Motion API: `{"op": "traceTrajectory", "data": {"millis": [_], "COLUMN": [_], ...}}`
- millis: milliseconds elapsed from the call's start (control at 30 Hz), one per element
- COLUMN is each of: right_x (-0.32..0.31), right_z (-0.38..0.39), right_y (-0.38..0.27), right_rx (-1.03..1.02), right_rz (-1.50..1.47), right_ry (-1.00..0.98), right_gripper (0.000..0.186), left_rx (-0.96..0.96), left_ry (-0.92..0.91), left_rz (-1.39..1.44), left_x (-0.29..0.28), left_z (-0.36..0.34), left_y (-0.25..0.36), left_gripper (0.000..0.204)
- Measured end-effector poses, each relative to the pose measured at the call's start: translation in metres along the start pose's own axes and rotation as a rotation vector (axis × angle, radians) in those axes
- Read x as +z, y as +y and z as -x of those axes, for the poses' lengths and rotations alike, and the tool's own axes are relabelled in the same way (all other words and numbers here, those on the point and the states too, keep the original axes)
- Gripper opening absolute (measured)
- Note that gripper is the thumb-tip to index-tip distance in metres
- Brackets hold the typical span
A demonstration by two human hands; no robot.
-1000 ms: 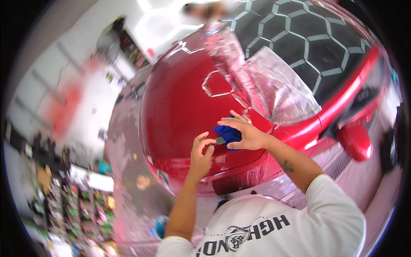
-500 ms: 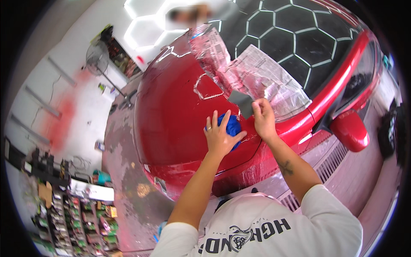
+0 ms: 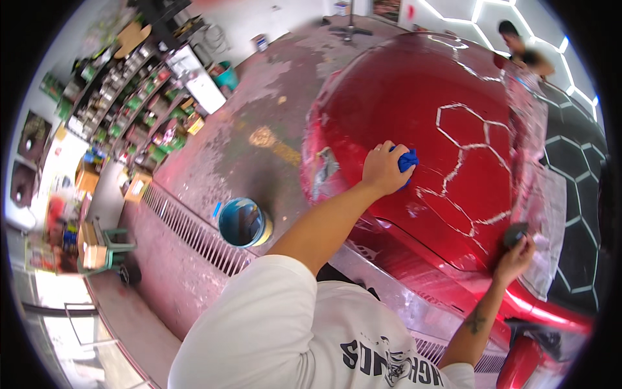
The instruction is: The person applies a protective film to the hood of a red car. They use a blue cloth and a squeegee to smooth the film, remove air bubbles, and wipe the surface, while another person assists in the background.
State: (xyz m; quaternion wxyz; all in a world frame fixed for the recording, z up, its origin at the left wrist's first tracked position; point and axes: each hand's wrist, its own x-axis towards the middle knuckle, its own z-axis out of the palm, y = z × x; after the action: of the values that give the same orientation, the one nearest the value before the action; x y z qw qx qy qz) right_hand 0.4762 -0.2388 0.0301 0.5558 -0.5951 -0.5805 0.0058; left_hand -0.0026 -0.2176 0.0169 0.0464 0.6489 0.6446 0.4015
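Note:
My left hand [image 3: 381, 171] is closed round a crumpled blue cloth [image 3: 407, 159], pressed on the red car's bonnet [image 3: 389, 117] toward its front edge. Part of the cloth is hidden under the palm. Farther right, my right hand [image 3: 514, 260] pinches a dark grey sheet [image 3: 515, 233], which looks like sandpaper, beside the newspaper masking [image 3: 547, 220] along the windscreen's base. Light reflections in hexagon shapes run over the glossy bonnet.
A blue bucket [image 3: 243, 222] stands on the stained floor beside a long drain grate [image 3: 188, 227]. Shelves of cans [image 3: 123, 97] line the far left. A person [image 3: 525, 55] is beyond the car. The red wing mirror [image 3: 521, 363] juts out at lower right.
My left hand has carried the blue cloth across the bonnet toward the car's front. My right hand still holds the grey sheet near the newspaper. The view has swung left.

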Motion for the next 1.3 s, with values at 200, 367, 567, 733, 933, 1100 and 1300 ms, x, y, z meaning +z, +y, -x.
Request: {"op": "traceTrajectory", "data": {"millis": [200, 367, 567, 733, 933, 1100, 1300], "right_x": [-0.031, -0.017, -0.055, 0.004, 0.031, 0.047, -0.003], "right_z": [-0.013, 0.032, -0.02, -0.033, -0.051, -0.054, -0.041], "right_y": [0.035, -0.049, -0.035, -0.057, -0.117, -0.079, -0.048], "right_rx": [-0.185, -0.215, -0.422, -0.328, -0.325, -0.279, -0.191], "right_rz": [0.23, 0.562, 0.994, 1.068, 1.213, 1.209, 1.208], "right_ry": [0.01, -0.113, -0.17, -0.236, -0.266, -0.304, -0.25], "right_gripper": [0.03, 0.037, 0.037, 0.038, 0.041, 0.045, 0.05], "left_rx": [-0.79, -1.617, -1.711, -1.518, -1.285, -1.5, -1.45], "left_ry": [0.392, 0.574, 0.206, -0.465, -1.124, -1.217, -0.765], "left_rz": [0.27, 0.686, 0.154, -0.344, -0.58, -0.212, -0.216], "left_x": [-0.081, -0.15, -0.121, -0.055, 0.065, 0.046, -0.068], "left_z": [0.155, 0.311, 0.484, 0.527, 0.574, 0.626, 0.53], "left_y": [-0.174, -0.395, -0.634, -0.735, -0.788, -0.799, -0.712], "left_gripper": [0.057, 0.055, 0.092, 0.101, 0.088, 0.072, 0.086]}}
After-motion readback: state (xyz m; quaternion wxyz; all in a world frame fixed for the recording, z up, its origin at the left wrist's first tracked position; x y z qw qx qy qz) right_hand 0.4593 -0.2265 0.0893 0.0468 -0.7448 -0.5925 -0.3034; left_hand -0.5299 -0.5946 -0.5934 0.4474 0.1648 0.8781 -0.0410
